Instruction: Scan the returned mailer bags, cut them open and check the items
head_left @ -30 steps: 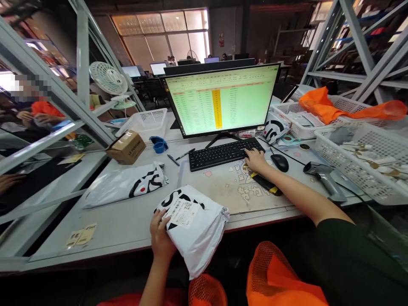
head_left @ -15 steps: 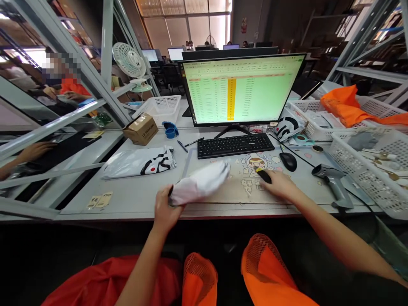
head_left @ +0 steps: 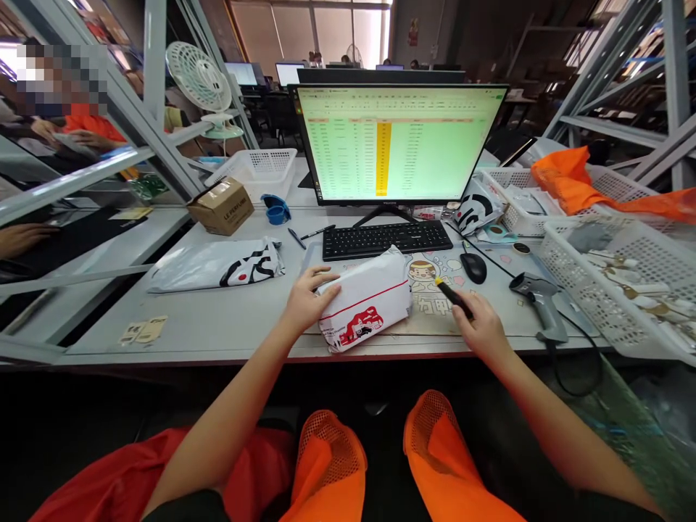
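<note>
A white plastic mailer parcel (head_left: 375,293) with a red line and red printed picture rests tilted at the front edge of the mat. My left hand (head_left: 309,301) is closed on its left end, thumb on top. In my right hand (head_left: 481,326) is a black utility knife (head_left: 452,296) with a yellow tip, pointing toward the parcel but apart from it. The keyboard (head_left: 386,239) lies just behind the parcel. Beyond my right hand sit the black mouse (head_left: 473,267) and a grey barcode scanner (head_left: 539,304).
A second white mailer (head_left: 217,267) lies at left, near a cardboard box (head_left: 221,206) and blue tape dispenser (head_left: 276,210). The monitor (head_left: 402,145) stands at the back. White baskets (head_left: 625,290) line the right side. A co-worker's hand (head_left: 25,238) rests at far left.
The parcel has turned over so its red-printed face shows, and has come down to the mat. My left hand now grips it from above. The knife has swung up, its yellow tip more visible.
</note>
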Action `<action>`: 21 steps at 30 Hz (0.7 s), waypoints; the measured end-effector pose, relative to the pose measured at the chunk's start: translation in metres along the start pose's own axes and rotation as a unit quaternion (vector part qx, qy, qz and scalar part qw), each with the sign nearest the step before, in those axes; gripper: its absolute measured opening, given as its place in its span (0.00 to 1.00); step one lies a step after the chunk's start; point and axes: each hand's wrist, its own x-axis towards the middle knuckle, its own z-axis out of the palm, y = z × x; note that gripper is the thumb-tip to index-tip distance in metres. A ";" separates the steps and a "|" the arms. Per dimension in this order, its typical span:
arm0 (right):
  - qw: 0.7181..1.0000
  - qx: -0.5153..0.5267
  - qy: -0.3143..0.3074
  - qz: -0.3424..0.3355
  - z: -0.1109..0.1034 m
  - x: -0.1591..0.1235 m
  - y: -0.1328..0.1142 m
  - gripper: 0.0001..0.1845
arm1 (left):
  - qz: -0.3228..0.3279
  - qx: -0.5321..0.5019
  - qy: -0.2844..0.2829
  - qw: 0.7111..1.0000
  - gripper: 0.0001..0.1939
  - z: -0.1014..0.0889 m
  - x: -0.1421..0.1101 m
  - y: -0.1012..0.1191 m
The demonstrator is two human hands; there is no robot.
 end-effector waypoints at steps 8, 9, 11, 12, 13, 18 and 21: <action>0.982 0.062 -0.059 -0.170 -0.032 0.001 -0.084 0.22 | 0.134 0.050 0.048 0.989 0.09 0.017 -0.053 0.062; 0.982 0.057 -0.071 -0.168 -0.038 0.000 -0.085 0.21 | 0.123 0.056 0.027 0.991 0.10 0.017 -0.057 0.066; 0.981 0.041 -0.099 -0.164 -0.049 -0.003 -0.084 0.20 | 0.110 0.065 -0.004 0.992 0.10 0.017 -0.061 0.070; 0.980 0.032 -0.111 -0.163 -0.054 -0.004 -0.084 0.19 | 0.106 0.064 -0.005 0.992 0.10 0.018 -0.061 0.070; 0.979 0.023 -0.120 -0.163 -0.057 -0.004 -0.085 0.18 | 0.101 0.061 0.002 0.993 0.10 0.019 -0.061 0.070; 0.973 -0.034 -0.138 -0.181 -0.064 0.001 -0.100 0.19 | 0.090 0.047 0.041 0.994 0.12 0.032 -0.062 0.067; 0.970 -0.077 -0.137 -0.184 -0.064 0.002 -0.110 0.19 | 0.108 0.074 0.047 0.990 0.20 0.039 -0.068 0.064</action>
